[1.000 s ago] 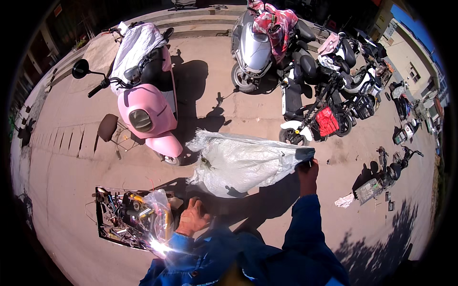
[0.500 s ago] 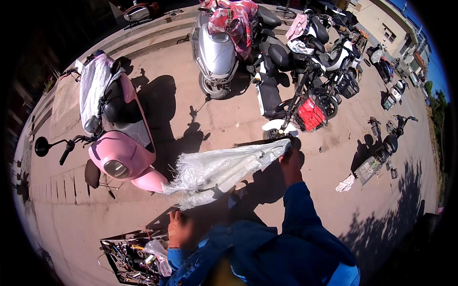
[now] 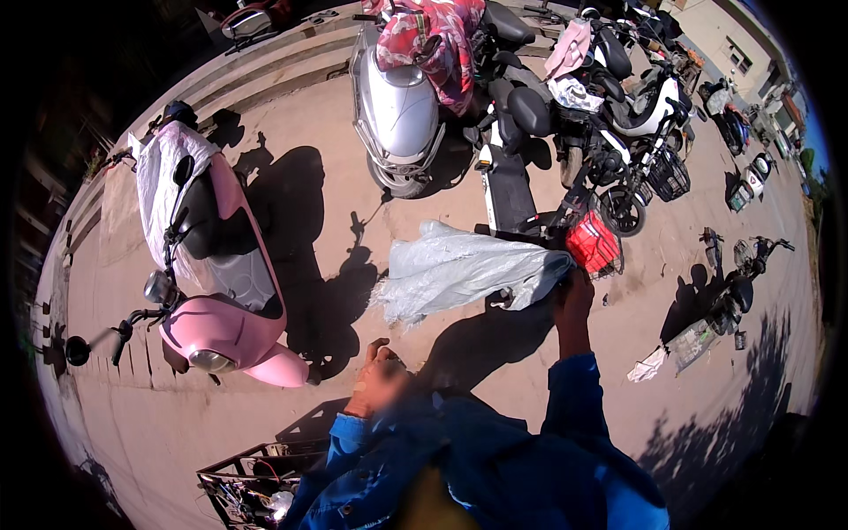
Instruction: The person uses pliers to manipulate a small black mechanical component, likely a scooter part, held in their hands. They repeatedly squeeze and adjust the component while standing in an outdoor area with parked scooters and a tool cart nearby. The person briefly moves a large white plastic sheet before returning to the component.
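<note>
A pale, whitish woven sack [image 3: 473, 268] stretches out in front of the person, wide and ragged at its left end and gathered into a narrow end on the right. The right hand [image 3: 574, 299] holds that narrow end, its fingers closed around the bunched material (they sit partly in shade, so the exact grip is hard to make out). The left hand [image 3: 380, 380] is lower and nearer the body, apart from the sack; its fingers are loosely bent, with blur over part of the hand. Both arms wear blue sleeves [image 3: 579, 389].

A dark shadow lies on the ground [image 3: 168, 433] below the sack, between the two arms. At the lower left, near the left sleeve, a dark-framed box [image 3: 212, 481] holds a jumble of tools and small parts, cut off by the edge of the view.

To the left stands a pink scooter [image 3: 221, 331] with a white cover [image 3: 172, 172] draped over its rear. Beyond the sack is a silver scooter [image 3: 399, 119] under a red patterned cloth [image 3: 450, 57]. Just past the right hand, a red basket [image 3: 594, 245] shows among more parked scooters, and farther right a dark bike [image 3: 729, 300] casts its own shadow.
</note>
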A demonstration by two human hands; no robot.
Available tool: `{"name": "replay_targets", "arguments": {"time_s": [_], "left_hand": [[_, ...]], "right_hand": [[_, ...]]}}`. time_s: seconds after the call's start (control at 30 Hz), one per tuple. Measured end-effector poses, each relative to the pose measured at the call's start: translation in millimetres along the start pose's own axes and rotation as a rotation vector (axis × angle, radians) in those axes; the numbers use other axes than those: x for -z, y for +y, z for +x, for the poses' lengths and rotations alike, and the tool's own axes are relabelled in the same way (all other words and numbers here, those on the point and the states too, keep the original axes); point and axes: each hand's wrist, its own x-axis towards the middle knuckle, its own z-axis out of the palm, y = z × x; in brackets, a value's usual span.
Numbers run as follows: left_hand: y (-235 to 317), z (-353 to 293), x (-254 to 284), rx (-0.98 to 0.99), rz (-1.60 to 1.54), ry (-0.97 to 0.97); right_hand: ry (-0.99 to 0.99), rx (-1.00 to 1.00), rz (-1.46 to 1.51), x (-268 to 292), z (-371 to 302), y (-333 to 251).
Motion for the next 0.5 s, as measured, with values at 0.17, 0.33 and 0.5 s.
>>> {"name": "replay_targets", "arguments": {"time_s": [0.17,0.33,0.5], "left_hand": [[36,105,-37,-0.088,0.08,-0.237],[62,202,-72,-0.123,0.108,-0.44],[66,272,-111,-0.281,0.004,-0.431]], "right_hand": [[-0.009,0.078,0.114,-32,-21,-44],[0.071,0.551,-0.518,-27,-26,-63],[0.197,0.265,0.289,-48,-41,-85]]}}
